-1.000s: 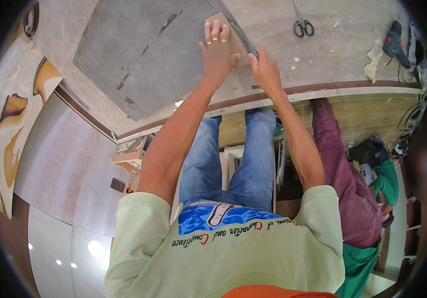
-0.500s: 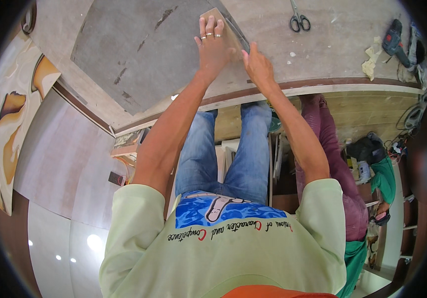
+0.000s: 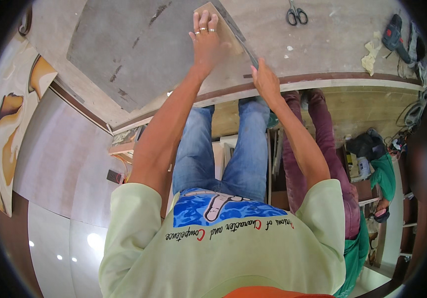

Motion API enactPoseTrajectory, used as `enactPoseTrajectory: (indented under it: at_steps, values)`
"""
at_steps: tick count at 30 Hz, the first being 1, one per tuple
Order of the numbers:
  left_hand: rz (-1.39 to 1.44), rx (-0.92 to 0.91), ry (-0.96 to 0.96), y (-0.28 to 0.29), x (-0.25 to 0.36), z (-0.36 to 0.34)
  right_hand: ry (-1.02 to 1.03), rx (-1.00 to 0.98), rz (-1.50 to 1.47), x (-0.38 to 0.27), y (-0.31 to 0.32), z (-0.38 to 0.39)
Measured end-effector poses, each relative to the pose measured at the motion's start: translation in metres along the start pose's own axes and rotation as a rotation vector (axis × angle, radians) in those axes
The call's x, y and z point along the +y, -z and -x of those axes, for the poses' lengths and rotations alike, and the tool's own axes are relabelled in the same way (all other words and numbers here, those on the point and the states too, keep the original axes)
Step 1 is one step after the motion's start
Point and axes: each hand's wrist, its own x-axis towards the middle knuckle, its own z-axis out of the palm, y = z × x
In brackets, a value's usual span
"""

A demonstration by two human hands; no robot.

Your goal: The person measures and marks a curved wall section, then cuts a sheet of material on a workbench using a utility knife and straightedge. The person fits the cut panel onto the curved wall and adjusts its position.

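Note:
My left hand (image 3: 204,43) lies fingers spread on a light brown board (image 3: 230,45), with rings showing on its fingers. The board rests on a large dark grey sheet (image 3: 111,47), which has darker streaks and lies on the worktop. Along the board's right side, my right hand (image 3: 267,80) grips a long, thin grey tool (image 3: 250,55) close to the worktop's near edge (image 3: 340,79). The tool's exact kind is hard to make out, and its handle is mostly hidden by my fingers.
Black scissors (image 3: 296,16), a power drill (image 3: 394,37) and torn pale paper (image 3: 370,59) lie rightward. A person in maroon trousers (image 3: 322,129) is close on my right, beside cluttered shelves and coiled cables (image 3: 412,114). A marbled panel (image 3: 2,129) stands left.
My right hand has drawn the tool toward me along the board toward the near edge. The view has shifted slightly, and the maroon-clad person's legs have moved leftward.

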Motion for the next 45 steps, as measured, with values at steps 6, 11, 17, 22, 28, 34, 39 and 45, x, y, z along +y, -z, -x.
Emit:
enactPoseTrajectory:
  at_steps: [6, 11, 17, 22, 28, 34, 39, 45]
  values:
    - [-0.02, -0.022, -0.002, 0.001, 0.001, 0.001, -0.07, -0.083, 0.009, 0.004, 0.0, 0.018]
    - [-0.03, -0.015, 0.007, 0.002, 0.003, -0.001, -0.039, -0.009, 0.011, 0.005, 0.014, 0.029]
    - [-0.009, -0.065, 0.031, 0.002, 0.004, 0.001, -0.063, -0.049, -0.035, -0.003, 0.03, 0.03]
    - [-0.018, -0.077, 0.025, 0.006, 0.004, 0.0, -0.01, 0.035, -0.082, -0.033, 0.026, -0.028]
    - [0.003, -0.097, 0.051, 0.005, 0.005, 0.0, -0.029, -0.023, -0.076, -0.047, 0.025, -0.056]
    - [0.0, -0.052, 0.027, 0.002, 0.004, 0.0, -0.013, -0.025, -0.064, -0.031, 0.013, -0.045]
    - [0.002, -0.021, 0.014, -0.002, 0.002, 0.0, -0.051, -0.126, 0.033, 0.0, 0.017, -0.004]
    - [-0.022, -0.04, 0.024, 0.0, 0.002, -0.001, 0.013, -0.064, 0.013, 0.011, 0.017, 0.007]
